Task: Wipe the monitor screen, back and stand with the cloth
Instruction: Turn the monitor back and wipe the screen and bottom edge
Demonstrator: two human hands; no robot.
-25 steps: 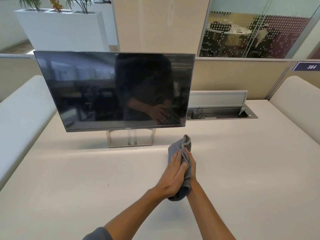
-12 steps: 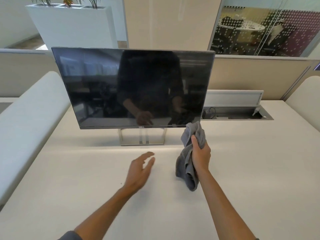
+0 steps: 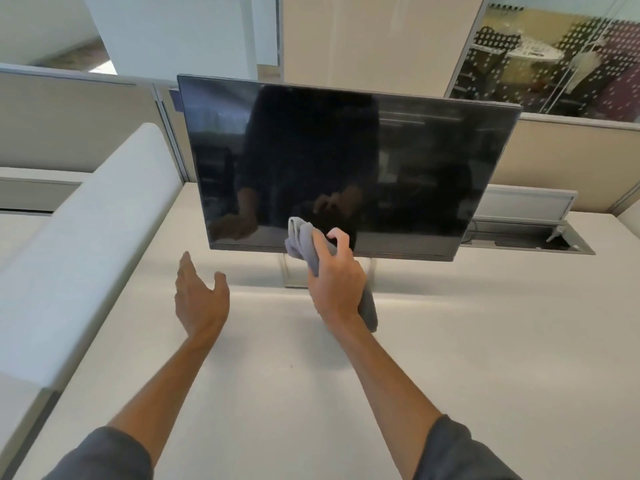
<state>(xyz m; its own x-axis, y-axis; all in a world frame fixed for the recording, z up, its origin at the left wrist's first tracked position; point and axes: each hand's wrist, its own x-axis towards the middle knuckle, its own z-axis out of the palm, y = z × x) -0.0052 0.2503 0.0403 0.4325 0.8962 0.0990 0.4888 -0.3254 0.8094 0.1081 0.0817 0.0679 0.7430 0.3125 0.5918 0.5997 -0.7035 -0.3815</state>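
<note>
Monitor (image 3: pixel 346 161) dark, no legible writing, right hand (image 3: pixel 334 282) gripping grey cloth (image 3: pixel 304 244), left hand (image 3: pixel 199 296) spread

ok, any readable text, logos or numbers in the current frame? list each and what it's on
None can be read.
Monitor: the middle of its bottom bezel is covered by the grey cloth gripped in the right hand, so no brand mark shows.
Small dark patch on the partition behind the monitor's top-left corner: mostly hidden, no characters legible.

the right hand (image 3: pixel 334 285) and grey cloth (image 3: pixel 304 244) hide most of the monitor stand (image 3: pixel 291 271); the monitor's back is unseen.
</note>
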